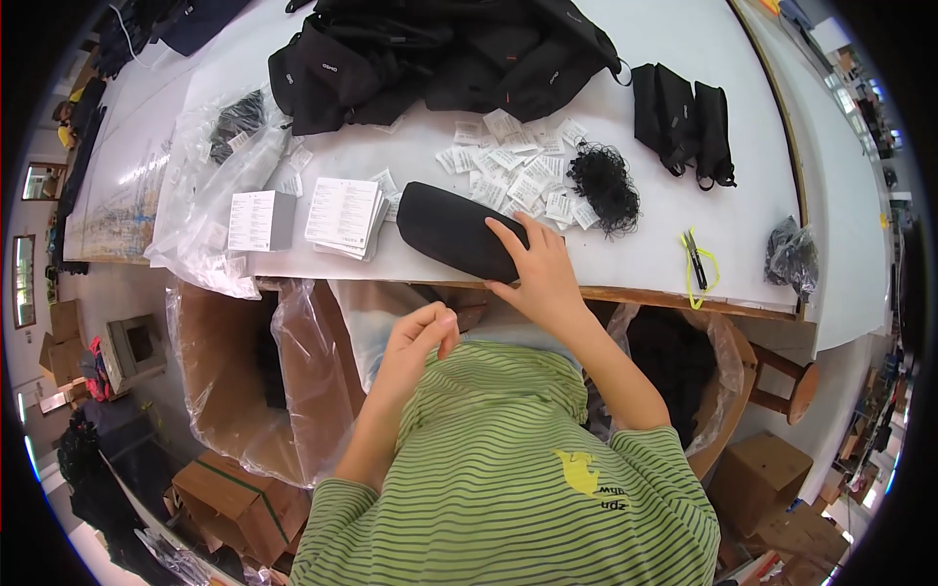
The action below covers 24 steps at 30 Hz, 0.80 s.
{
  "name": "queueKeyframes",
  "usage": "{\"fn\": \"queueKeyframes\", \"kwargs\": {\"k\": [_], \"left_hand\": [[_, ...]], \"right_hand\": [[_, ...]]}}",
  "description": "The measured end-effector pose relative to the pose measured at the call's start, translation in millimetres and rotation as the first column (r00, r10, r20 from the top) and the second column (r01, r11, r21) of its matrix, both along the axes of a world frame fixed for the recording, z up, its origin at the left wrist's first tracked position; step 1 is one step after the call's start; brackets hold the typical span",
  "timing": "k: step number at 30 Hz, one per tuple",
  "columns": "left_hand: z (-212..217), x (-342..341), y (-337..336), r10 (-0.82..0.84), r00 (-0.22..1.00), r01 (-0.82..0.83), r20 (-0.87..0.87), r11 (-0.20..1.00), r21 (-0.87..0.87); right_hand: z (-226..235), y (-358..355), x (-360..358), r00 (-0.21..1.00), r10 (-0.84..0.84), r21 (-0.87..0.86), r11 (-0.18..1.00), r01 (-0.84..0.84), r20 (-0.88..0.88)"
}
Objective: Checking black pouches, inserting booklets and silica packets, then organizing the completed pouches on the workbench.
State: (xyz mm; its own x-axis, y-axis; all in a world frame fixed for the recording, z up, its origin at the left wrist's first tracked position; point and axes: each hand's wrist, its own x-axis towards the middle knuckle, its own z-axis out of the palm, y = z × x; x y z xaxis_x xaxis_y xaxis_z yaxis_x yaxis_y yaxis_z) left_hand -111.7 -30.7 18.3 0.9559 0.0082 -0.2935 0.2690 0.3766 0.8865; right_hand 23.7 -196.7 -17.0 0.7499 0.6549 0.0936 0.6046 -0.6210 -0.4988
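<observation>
At the near edge of the white table (684, 88) lies a black oblong pouch (449, 230), its right end under the flat, spread fingers of the right hand (537, 273). Below the edge, the left hand (415, 342) hangs with fingertips pinched together; I cannot tell whether it holds anything. Just left of the pouch sits a stack of white leaflets (342, 215); behind it, scattered small tags (513, 166) and a tangle of black cords (604, 186). Bare tabletop opens rightward toward the yellow-handled snips (696, 259).

Left hand (415, 337) fingers curled — contents unseen; tag (508, 166) print unreadable.
</observation>
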Motion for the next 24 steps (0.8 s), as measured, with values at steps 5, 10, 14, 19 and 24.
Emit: {"fn": "queueKeyframes", "kwargs": {"k": [5, 10, 14, 19, 24], "left_hand": [[-11.5, 11.8, 1.4, 0.173, 0.985, -0.167, -0.023, 0.973, 0.156], [-21.4, 13.6, -6.7, 0.251, 0.965, -0.260, 0.071, 0.941, 0.217], [-35.3, 2.0, -11.2, 0.221, 0.972, -0.234, 0.083, 0.950, 0.205], [-56.2, -19.6, -16.3, 0.017, 0.998, -0.006, -0.056, 0.980, 0.201], [-86.3, -35.9, -15.0, -0.048, 0.977, 0.096, -0.209, 0.970, 0.224]], "right_hand": [[5.9, 4.1, 1.9, 0.999, 0.008, 0.059, 0.998, -0.005, -0.048], [26.8, -9.8, 6.9, 0.981, -0.039, 0.251, 0.964, 0.088, -0.191], [50.2, -40.6, 23.1, 0.805, 0.079, 0.546, 0.773, 0.324, -0.588], [51.4, -135.0, 89.0, 0.701, -0.100, 0.672, 0.214, 0.709, -0.707], [59.2, -227.6, 178.6, 0.658, -0.494, 0.741, 0.039, 0.670, -0.569]]}}
